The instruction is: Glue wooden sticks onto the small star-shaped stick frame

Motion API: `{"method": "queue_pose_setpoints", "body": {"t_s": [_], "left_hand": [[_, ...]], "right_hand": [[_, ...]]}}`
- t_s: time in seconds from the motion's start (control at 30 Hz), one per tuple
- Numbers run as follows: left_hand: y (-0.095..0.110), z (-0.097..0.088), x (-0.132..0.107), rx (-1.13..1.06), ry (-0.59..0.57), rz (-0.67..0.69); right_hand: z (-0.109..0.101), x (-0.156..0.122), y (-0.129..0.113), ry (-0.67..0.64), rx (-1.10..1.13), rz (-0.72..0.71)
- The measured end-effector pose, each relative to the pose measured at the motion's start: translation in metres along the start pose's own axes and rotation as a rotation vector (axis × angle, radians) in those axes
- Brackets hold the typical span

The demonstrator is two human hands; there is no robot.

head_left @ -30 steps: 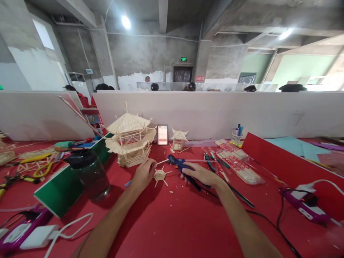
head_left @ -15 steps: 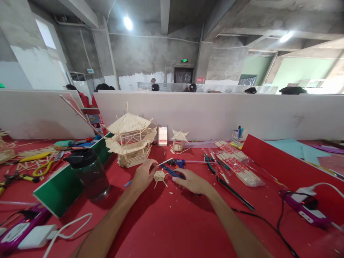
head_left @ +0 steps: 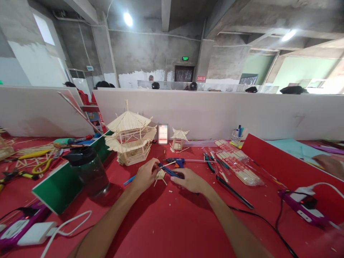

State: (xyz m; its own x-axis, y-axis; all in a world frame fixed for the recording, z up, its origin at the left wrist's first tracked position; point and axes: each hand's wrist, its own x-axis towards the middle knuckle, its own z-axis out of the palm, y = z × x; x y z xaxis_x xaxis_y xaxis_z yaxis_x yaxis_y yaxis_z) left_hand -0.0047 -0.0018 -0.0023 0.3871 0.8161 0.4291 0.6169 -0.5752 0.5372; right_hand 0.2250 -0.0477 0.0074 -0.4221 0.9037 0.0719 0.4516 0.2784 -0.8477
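Note:
My left hand (head_left: 146,175) is closed in a pinch on a thin wooden stick (head_left: 171,163), whose far end points right. In my right hand (head_left: 189,180) are dark blue cutters (head_left: 169,171), their front end reaching to the stick close by my left fingertips. My fingers and the tool hide whether the jaws touch the stick. Just below lies a small hexagonal frame of sticks (head_left: 160,180), partly covered by the left fingers and the cutters. Behind the hands a blue glue gun (head_left: 179,162) rests on the red table (head_left: 172,229).
A large stick pavilion (head_left: 129,143) and a smaller one (head_left: 179,139) stand at the back, a phone (head_left: 162,134) between them. A dark bottle (head_left: 87,172) is left. Rightward lie bagged sticks (head_left: 239,165), pliers (head_left: 209,162) and a black-handled tool (head_left: 235,192). Another person's hand (head_left: 330,165) shows far right.
The cutters have come up to the stick near my left fingertips, and the stick has dipped slightly. My left hand now covers more of the hexagonal frame. Another person's hand has appeared far right.

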Motion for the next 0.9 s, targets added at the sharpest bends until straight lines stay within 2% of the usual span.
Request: {"method": "queue_pose_setpoints", "body": {"t_s": [0.43,0.63,0.9], "left_hand": [[0.0003,-0.0010,0.0008,0.007,-0.027,-0.004],[0.0001,-0.0004,0.0006,0.010,-0.032,0.001],[0.0029,-0.0032,-0.0023,0.071,0.000,0.108]], "right_hand": [[-0.0034,0.0013,-0.0001,0.016,-0.110,-0.035],[-0.0037,0.0009,0.0003,-0.005,-0.091,-0.015],[-0.0048,0.0001,-0.0027,0.012,-0.162,-0.029]]}}
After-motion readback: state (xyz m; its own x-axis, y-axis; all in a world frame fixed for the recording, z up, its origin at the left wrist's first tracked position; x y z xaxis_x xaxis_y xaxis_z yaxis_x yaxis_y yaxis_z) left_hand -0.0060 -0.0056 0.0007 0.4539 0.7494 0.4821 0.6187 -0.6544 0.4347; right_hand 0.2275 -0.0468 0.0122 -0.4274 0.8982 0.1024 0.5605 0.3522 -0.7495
